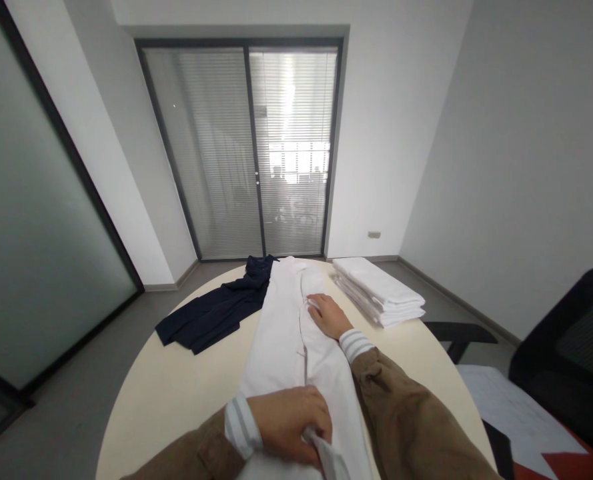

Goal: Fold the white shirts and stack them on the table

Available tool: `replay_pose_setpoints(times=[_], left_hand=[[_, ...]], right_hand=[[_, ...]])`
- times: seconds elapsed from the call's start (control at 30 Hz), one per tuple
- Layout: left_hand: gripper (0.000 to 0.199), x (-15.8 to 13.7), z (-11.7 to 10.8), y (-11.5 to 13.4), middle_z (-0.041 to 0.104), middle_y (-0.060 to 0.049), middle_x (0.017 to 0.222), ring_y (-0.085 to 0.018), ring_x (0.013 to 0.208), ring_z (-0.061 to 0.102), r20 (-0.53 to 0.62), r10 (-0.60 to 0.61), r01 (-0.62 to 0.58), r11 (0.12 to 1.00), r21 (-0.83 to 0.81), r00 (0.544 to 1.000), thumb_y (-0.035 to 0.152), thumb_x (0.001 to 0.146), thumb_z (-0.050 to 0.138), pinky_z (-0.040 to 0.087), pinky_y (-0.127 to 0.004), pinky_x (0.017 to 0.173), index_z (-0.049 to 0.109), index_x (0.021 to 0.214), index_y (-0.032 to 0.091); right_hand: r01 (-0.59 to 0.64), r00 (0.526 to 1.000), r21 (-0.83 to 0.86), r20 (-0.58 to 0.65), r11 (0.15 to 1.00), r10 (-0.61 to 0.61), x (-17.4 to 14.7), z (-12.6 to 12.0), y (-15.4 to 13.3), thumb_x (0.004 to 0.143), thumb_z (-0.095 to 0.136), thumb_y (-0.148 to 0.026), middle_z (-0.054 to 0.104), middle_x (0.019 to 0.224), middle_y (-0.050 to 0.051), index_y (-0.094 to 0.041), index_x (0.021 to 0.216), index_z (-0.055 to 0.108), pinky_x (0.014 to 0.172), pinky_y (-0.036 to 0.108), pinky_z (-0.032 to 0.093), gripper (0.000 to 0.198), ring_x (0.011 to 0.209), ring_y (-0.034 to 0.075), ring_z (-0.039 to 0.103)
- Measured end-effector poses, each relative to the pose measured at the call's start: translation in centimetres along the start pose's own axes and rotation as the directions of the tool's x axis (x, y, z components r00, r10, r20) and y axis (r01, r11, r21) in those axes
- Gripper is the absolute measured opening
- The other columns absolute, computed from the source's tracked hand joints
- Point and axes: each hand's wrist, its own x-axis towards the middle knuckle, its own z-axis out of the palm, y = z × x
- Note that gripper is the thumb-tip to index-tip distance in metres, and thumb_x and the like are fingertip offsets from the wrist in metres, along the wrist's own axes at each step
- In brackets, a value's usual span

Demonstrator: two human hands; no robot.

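A long white garment (pixel 276 320), perhaps a coat, lies folded lengthwise down the middle of the round table, with an open seam along its centre. My left hand (pixel 293 420) is closed around a bunched edge of it at the near end; a flap of cloth sticks out below the fingers. Farther up, my right hand (pixel 330 316) rests on the right-hand layer, its fingertips gathering the fabric edge beside the seam. The near end of the garment runs out of view at the bottom.
Dark navy clothing (pixel 221 303) lies on the table (pixel 151 393) to the left. A stack of folded white cloths (pixel 381 293) sits at the right back edge. To the right stands a black chair (pixel 571 340), with papers (pixel 516 413) beside the table.
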Motion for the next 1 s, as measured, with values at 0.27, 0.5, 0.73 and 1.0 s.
replay_pose_setpoints(times=[0.27, 0.5, 0.73, 1.0], left_hand=[[0.015, -0.5, -0.2, 0.8, 0.07, 0.001, 0.081, -0.016, 0.084, 0.064, -0.045, -0.09, 0.087, 0.993, -0.08, 0.995, 0.013, 0.069, 0.078, 0.047, -0.026, 0.088, 0.068, 0.079, 0.019], [0.02, -0.9, 0.3, 1.0, 0.065, 0.001, 0.075, -0.013, 0.069, 0.06, -0.08, -0.036, 0.029, 0.995, -0.092, 0.996, 0.019, 0.07, 0.075, 0.047, -0.021, 0.07, 0.077, 0.09, 0.021], [0.024, -1.0, 1.7, -0.3, 0.07, 0.004, 0.071, -0.012, 0.065, 0.064, 0.054, -0.018, 0.028, 0.979, -0.203, 0.998, 0.02, 0.069, 0.076, 0.047, -0.019, 0.065, 0.077, 0.092, 0.02], [0.013, -0.7, 2.1, -0.1, 0.068, 0.004, 0.064, -0.013, 0.063, 0.065, 0.084, -0.007, 0.022, 0.984, -0.174, 0.996, 0.012, 0.063, 0.076, 0.047, -0.019, 0.063, 0.073, 0.074, 0.018]], right_hand=[[0.031, 0.993, 0.028, 0.113, 0.999, -0.034, -2.1, -1.9, -0.1, 0.091, 0.057, -0.036, 0.065, 0.096, 0.006, -0.021, 0.136, 0.054, 0.083, 0.03, 0.042, 0.047, 0.09, 0.019, 0.059], [0.14, 0.984, -0.138, 0.126, 0.981, -0.122, -2.3, -2.3, -0.6, 0.099, 0.045, -0.029, 0.061, 0.106, 0.01, -0.025, 0.146, 0.047, 0.086, 0.031, 0.041, 0.048, 0.097, 0.021, 0.058], [0.218, 0.948, -0.147, 0.268, 0.965, -0.173, -1.2, -2.3, -2.0, 0.103, 0.038, -0.029, 0.069, 0.105, 0.006, -0.032, 0.136, 0.057, 0.083, 0.029, 0.041, 0.038, 0.093, 0.019, 0.065], [0.014, 0.991, -0.294, 0.13, 0.956, 0.026, -0.2, -2.4, -3.0, 0.105, 0.033, -0.033, 0.07, 0.109, 0.009, -0.023, 0.118, 0.057, 0.076, 0.028, 0.041, 0.029, 0.091, 0.021, 0.068]])
